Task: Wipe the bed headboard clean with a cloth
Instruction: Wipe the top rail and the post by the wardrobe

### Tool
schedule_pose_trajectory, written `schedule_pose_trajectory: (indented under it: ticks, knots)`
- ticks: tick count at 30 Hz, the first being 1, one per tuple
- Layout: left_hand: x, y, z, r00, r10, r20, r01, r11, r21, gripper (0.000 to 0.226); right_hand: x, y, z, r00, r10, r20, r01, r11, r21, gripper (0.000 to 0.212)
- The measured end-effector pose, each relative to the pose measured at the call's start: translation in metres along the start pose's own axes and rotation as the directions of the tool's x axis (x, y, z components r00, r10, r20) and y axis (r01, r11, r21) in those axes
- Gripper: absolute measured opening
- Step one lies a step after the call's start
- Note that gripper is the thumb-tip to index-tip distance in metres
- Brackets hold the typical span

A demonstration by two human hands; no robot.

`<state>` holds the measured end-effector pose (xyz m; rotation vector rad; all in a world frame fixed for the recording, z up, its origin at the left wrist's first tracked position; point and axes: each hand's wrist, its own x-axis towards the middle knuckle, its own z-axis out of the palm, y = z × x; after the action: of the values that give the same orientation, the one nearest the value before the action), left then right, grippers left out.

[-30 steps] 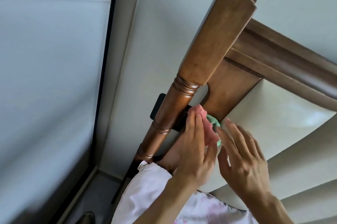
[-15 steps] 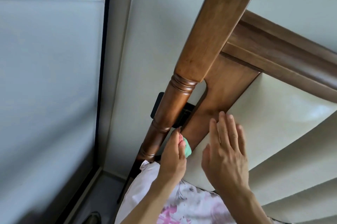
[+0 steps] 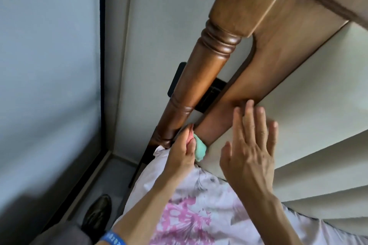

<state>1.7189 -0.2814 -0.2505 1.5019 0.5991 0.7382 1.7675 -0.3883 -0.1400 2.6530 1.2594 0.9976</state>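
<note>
Around the glossy brown wooden bedpost (image 3: pixel 201 77), the padded headboard panel (image 3: pixel 298 89) to its right is cream, the cloth (image 3: pixel 199 148) at its foot mint green with pink, the pillowcase (image 3: pixel 199 211) below white with pink and grey flowers.

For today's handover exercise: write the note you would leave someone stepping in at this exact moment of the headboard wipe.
Left hand: pinches the cloth low in the gap between the post and the wooden side panel, just above the pillow.
Right hand: open, fingers flat on the cream padded panel, tips at the wood edge.
Done: cannot tell which parts are already wiped.
Left: probably the post, top rail and padded panel.
</note>
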Motion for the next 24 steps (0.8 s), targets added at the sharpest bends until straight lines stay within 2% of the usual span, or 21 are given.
schedule_pose_trajectory:
  ticks: [2,5,7,10,12,14,17,19,21,23,24]
  knots:
    - [0.002,0.000,0.002,0.999,-0.049,-0.020,0.047,0.996,-0.080,0.040,0.000,-0.001,0.004,1.000,0.023,-0.019,-0.023,1.000,0.009,0.083]
    - [0.014,0.018,0.014,0.997,0.035,-0.063,-0.046,0.981,-0.189,0.044,0.000,-0.004,0.010,0.998,0.052,-0.047,-0.052,0.999,0.002,0.082]
    - [0.015,0.010,0.020,0.998,0.042,-0.049,-0.052,0.971,-0.232,0.046,-0.001,-0.006,0.015,0.997,0.051,-0.057,-0.052,0.998,-0.028,0.081]
    - [0.006,-0.021,0.017,0.995,-0.102,-0.005,0.097,0.962,-0.254,0.047,-0.002,-0.008,0.021,0.993,0.057,-0.102,-0.062,0.997,-0.043,0.076]
    - [-0.001,-0.038,0.013,0.979,-0.201,-0.034,0.191,0.963,-0.190,0.045,-0.003,-0.008,0.023,0.991,0.076,-0.107,-0.080,0.996,-0.033,0.077]
    - [0.002,-0.045,0.012,0.968,-0.240,-0.071,0.228,0.963,-0.146,0.038,-0.002,-0.008,0.023,0.991,0.083,-0.109,-0.085,0.996,-0.012,0.077]
    - [0.006,-0.036,0.017,0.941,-0.330,-0.072,0.307,0.925,-0.225,0.024,-0.002,-0.007,0.021,0.994,0.069,-0.085,-0.070,0.998,-0.005,0.076]
    - [0.004,-0.015,0.020,0.969,-0.226,-0.102,0.201,0.957,-0.211,0.031,-0.002,-0.006,0.018,0.994,0.074,-0.085,-0.073,0.997,0.014,0.074]
    - [0.005,0.013,0.023,0.990,-0.078,-0.122,0.043,0.963,-0.268,0.044,-0.003,-0.006,0.016,0.996,0.064,-0.068,-0.063,0.998,0.026,0.074]
    - [0.013,0.029,0.028,0.984,0.079,-0.160,-0.115,0.967,-0.228,0.047,-0.002,-0.003,0.016,0.997,0.051,-0.052,-0.049,0.998,0.030,0.077]
    - [0.015,0.030,0.028,0.980,0.118,-0.162,-0.151,0.966,-0.210,0.048,-0.003,-0.003,0.015,0.998,0.043,-0.042,-0.042,0.999,0.031,0.078]
